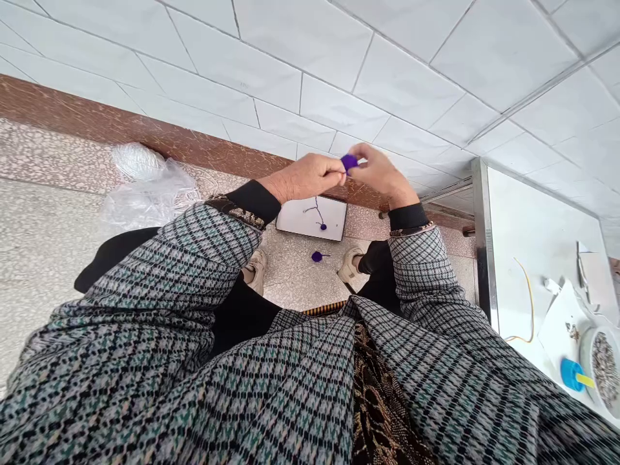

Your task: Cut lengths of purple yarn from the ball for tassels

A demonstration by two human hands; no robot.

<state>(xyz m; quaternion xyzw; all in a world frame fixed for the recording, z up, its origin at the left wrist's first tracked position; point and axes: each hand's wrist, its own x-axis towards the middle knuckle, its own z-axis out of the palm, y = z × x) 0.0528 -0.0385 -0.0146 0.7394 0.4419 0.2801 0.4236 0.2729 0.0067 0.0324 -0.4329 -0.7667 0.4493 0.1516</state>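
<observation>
My left hand (307, 177) and my right hand (382, 173) meet in front of me, both pinching a small purple yarn piece (349, 162) between their fingertips. Below them on the floor lies a white board (312, 218) with a strand of purple yarn and a small purple ball on it. Another purple yarn ball (317, 256) lies on the floor between my shoes. Both arms wear checked sleeves.
A clear plastic bag with white yarn (145, 184) lies on the floor at the left by the brown skirting. At the right stands a white table (533, 258) with a metal edge, holding a bowl of seeds (604, 368), a blue cap, paper and a yellow cord.
</observation>
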